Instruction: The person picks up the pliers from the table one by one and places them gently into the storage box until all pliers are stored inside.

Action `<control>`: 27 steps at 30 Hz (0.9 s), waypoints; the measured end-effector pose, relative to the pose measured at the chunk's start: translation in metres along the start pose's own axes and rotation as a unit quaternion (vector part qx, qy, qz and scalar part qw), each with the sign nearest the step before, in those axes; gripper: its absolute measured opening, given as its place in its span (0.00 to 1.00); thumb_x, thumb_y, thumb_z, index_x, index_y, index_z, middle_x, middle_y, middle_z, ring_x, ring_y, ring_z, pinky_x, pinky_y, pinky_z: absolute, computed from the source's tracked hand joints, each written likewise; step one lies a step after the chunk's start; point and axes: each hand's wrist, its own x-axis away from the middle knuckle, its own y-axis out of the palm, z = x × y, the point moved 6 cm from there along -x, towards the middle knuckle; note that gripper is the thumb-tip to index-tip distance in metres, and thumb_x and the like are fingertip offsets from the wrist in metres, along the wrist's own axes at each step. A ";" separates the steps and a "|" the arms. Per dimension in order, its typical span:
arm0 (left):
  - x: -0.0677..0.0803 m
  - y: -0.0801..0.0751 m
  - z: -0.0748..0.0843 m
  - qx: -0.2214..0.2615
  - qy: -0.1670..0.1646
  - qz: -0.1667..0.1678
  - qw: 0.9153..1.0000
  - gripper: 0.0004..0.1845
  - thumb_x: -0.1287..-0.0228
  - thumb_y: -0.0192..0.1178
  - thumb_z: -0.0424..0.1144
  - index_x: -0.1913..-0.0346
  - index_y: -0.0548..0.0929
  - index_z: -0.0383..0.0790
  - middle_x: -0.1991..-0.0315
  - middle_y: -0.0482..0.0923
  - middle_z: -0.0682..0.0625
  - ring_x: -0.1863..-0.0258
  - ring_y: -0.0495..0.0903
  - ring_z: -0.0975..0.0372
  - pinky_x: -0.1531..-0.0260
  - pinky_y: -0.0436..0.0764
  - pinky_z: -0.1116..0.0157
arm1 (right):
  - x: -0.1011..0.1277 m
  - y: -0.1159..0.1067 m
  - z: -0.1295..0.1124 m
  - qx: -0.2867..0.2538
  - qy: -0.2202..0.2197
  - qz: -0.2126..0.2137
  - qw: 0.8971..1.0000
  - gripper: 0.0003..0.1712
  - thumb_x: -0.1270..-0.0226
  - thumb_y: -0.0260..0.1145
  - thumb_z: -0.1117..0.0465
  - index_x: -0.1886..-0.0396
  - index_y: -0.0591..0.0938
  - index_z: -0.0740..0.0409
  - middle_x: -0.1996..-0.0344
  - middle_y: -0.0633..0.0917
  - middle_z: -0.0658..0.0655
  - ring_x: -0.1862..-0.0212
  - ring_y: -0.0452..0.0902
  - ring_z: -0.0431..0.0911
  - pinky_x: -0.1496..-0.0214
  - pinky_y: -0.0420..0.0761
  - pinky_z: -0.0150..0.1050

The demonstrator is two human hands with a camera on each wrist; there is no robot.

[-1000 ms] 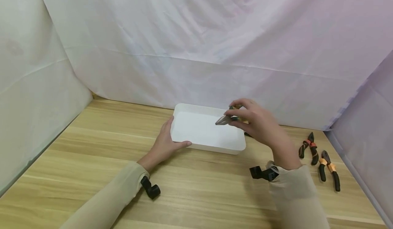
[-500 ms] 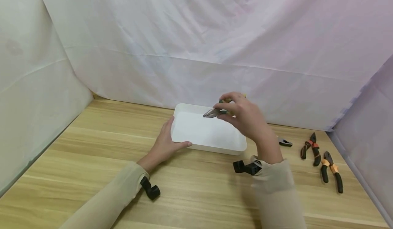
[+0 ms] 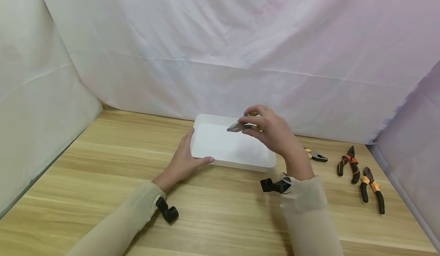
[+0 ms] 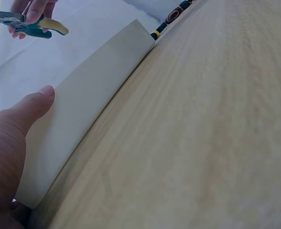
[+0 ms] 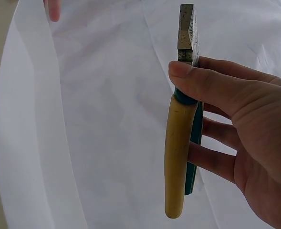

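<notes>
A shallow white tray (image 3: 233, 164) lies on the wooden table with nothing in it. My left hand (image 3: 182, 158) holds its near left corner, the thumb along the front wall and the fingers at the left side. In the left wrist view the thumb (image 4: 35, 106) rests against the outer wall. Above the tray, my right hand (image 3: 271, 128) pinches a pair of pliers (image 5: 181, 143) between thumb and fingers. These pliers have yellow and green handles and a worn metal head, which points left in the head view.
Right of the tray lie yellow-handled pliers (image 3: 317, 156), partly behind the right forearm. Farther right are red-and-black pliers (image 3: 350, 164) and orange-and-black pliers (image 3: 372, 187). A white cloth (image 3: 213, 80) hangs behind the table, with more cloth at both sides.
My right hand has carried the pliers left and slightly up, over the tray's middle, then nearly stopped. Yellow-handled pliers have come into sight behind the forearm. The left hand has stayed on the tray.
</notes>
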 end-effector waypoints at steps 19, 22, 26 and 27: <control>0.001 -0.005 -0.002 -0.001 -0.004 -0.002 1.000 0.68 0.53 0.79 0.57 0.18 0.45 0.42 0.19 0.48 0.38 0.20 0.52 0.45 0.22 0.57 0.43 | -0.006 0.035 0.018 -0.021 0.089 -0.071 0.993 0.19 0.35 0.73 0.56 0.44 0.87 0.51 0.42 0.81 0.57 0.46 0.79 0.54 0.52 0.82 0.51; 0.001 -0.005 -0.002 0.003 -0.002 -0.001 1.000 0.68 0.53 0.79 0.57 0.18 0.45 0.42 0.19 0.49 0.38 0.20 0.53 0.45 0.22 0.57 0.43 | -0.007 0.040 0.018 -0.024 0.098 -0.080 0.992 0.19 0.35 0.73 0.55 0.44 0.87 0.50 0.43 0.81 0.57 0.46 0.79 0.54 0.51 0.82 0.51; 0.002 -0.005 -0.002 0.006 -0.002 0.000 1.000 0.67 0.53 0.79 0.57 0.18 0.45 0.42 0.19 0.49 0.38 0.20 0.53 0.45 0.22 0.57 0.43 | -0.007 0.047 0.020 -0.035 0.112 -0.092 0.989 0.19 0.34 0.72 0.55 0.44 0.87 0.50 0.43 0.81 0.57 0.46 0.80 0.55 0.50 0.82 0.51; 0.002 -0.005 -0.002 0.006 -0.002 0.000 1.000 0.67 0.53 0.79 0.57 0.18 0.45 0.42 0.19 0.49 0.38 0.20 0.53 0.45 0.22 0.57 0.43 | -0.007 0.048 0.020 -0.038 0.116 -0.094 0.988 0.19 0.34 0.72 0.55 0.44 0.87 0.50 0.43 0.81 0.57 0.45 0.80 0.55 0.49 0.82 0.51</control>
